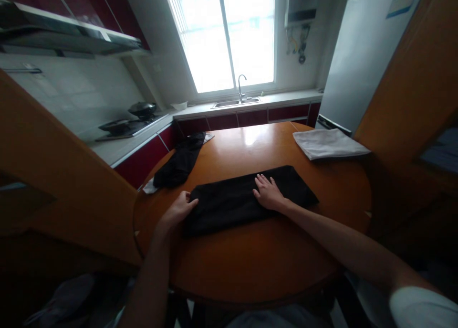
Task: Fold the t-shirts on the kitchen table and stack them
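Note:
A black garment [225,206], folded into a long flat strip, lies slantwise across the near middle of the table; its exact kind cannot be made out. At its left end my left hand [179,207] is closed on the edge, thumb on top and fingers curled at the fold. My right hand [267,192] rests flat on the right half of the cloth, palm down with the fingers spread. Further left, a crumpled black garment [181,163] with white ends lies near the table's rim.
The round wooden table [250,261] reaches toward me. A folded whitish cloth [329,143] sits at its right back. Behind are a counter with a sink [236,103], a stove with a lidded pan [142,109], and a refrigerator [358,60] on the right.

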`<state>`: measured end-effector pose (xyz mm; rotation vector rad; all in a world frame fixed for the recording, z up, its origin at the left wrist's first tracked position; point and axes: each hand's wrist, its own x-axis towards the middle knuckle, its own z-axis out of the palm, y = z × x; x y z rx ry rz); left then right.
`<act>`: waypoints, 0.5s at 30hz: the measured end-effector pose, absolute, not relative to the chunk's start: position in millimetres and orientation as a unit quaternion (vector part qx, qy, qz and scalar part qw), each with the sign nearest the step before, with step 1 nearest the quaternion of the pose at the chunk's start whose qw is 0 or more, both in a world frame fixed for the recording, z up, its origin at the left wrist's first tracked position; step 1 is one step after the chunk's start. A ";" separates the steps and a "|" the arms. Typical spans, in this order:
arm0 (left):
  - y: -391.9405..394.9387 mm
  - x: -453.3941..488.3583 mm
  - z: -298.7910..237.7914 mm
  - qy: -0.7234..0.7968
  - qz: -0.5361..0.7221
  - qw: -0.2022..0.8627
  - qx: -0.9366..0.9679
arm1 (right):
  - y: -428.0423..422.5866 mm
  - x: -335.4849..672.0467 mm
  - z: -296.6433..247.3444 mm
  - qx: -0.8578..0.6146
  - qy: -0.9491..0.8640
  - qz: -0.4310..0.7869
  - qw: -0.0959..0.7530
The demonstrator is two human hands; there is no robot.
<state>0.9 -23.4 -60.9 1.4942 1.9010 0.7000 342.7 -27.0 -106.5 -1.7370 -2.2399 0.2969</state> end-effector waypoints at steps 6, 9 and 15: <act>-27.6 21.1 -30.8 0.662 0.335 0.371 0.558 | -36.1 336.6 -91.7 -0.575 -0.773 0.062 0.260; -26.4 38.6 -6.9 0.620 0.356 0.333 0.615 | -38.7 330.9 -84.1 -0.531 -0.753 0.129 0.366; -10.2 109.9 7.0 0.500 0.320 0.290 0.751 | -31.4 326.3 -82.4 -0.433 -0.663 0.370 0.485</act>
